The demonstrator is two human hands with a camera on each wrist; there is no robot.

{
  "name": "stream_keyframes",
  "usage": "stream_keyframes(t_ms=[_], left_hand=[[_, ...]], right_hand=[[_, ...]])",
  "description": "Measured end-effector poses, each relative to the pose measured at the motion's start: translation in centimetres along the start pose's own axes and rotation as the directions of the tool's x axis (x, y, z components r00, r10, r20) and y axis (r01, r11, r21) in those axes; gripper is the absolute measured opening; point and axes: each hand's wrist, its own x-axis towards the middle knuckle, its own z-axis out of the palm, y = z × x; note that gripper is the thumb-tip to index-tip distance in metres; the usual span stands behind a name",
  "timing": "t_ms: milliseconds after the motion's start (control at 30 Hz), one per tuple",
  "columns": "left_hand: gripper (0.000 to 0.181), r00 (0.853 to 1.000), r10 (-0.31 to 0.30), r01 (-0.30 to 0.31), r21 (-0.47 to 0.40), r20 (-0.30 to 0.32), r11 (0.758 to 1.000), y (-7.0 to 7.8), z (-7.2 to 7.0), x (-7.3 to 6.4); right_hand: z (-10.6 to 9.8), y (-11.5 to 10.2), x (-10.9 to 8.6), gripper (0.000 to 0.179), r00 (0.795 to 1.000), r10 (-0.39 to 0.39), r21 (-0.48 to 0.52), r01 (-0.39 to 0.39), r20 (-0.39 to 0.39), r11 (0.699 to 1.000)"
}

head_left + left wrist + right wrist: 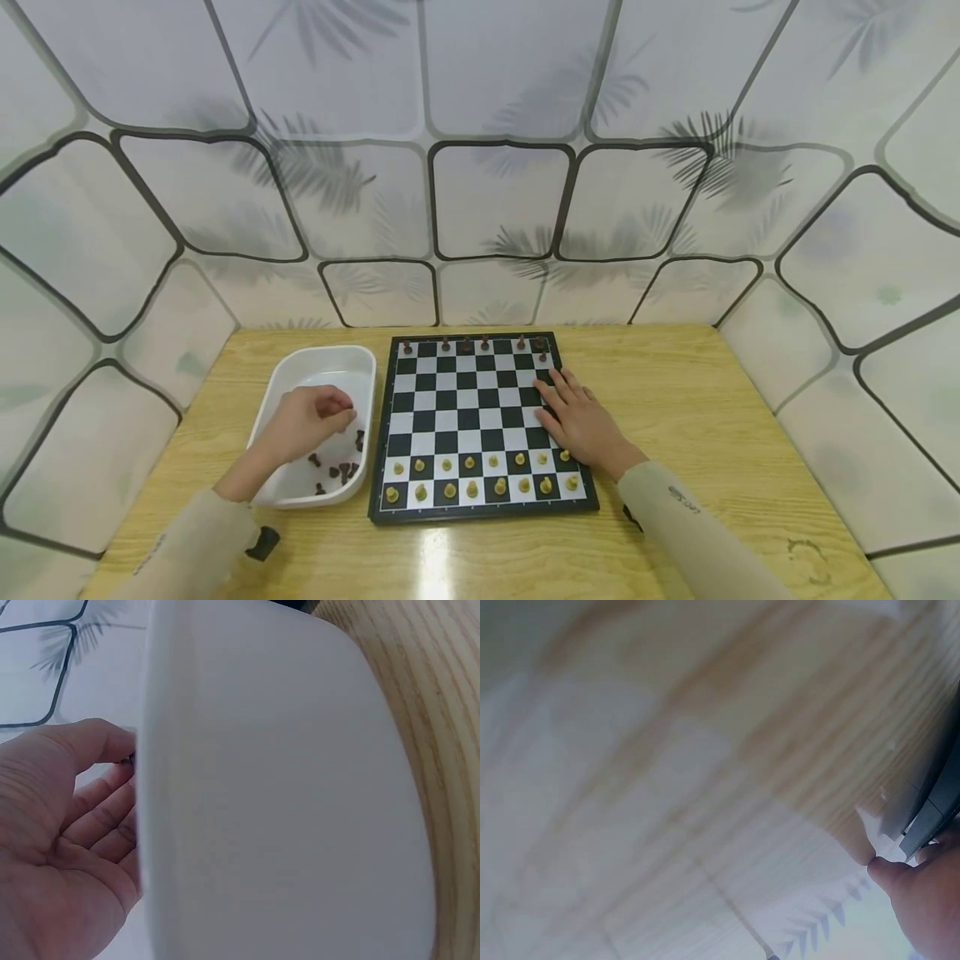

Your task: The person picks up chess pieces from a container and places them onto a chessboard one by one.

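Note:
My left hand (311, 421) is above the white plastic tray (348, 365), thumb and fingertips together. Between them, the left wrist view shows a sliver of a small dark chess piece (130, 759); the tray wall hides the rest. Several dark red chess pieces (345, 471) lie loose in the tray. To its right is the chessboard (468, 398), where my right hand (585, 421) rests on the right edge with fingers spread. Dark red pieces (485, 342) stand along the far row, with gaps, and one pawn (543, 357) is in front at the right.
Two rows of yellow chess pieces (472, 489) stand on the board's near side. Board and tray sit on a wooden table (675, 375), a narrow gap between them. Patterned walls (498, 200) enclose the table's back and sides.

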Motion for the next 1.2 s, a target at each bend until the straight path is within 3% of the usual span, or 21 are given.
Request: stream_keyframes(t_ms=[233, 667, 933, 1200], left_hand=[[0.011, 0.997, 0.059, -0.060, -0.018, -0.057, 0.998, 0.5, -0.3, 0.5], [0.008, 0.982, 0.154, -0.161, -0.058, -0.109, 0.985, 3.9, 1.1, 2.9], [0.011, 0.975, 0.201, -0.207, -0.060, -0.096, 0.976, 6.1, 2.5, 4.9], [0.012, 0.978, 0.193, -0.199, -0.077, -0.078, 0.977, 8.1, 4.2, 6.5]], right_hand=[[-0.1, 0.1, 0.1, 0.063, 1.000, -0.001, 0.003, 0.001, 0.000, 1.000], [0.2, 0.4, 0.0, 0.063, 1.000, 0.005, -0.005, -0.005, 0.005, 1.000], [0.1, 0.2, 0.0, 0.063, 1.000, 0.004, -0.001, -0.004, 0.002, 1.000], [0.1, 0.1, 0.1, 0.063, 1.000, 0.004, 0.004, -0.004, 0.006, 1.000]])
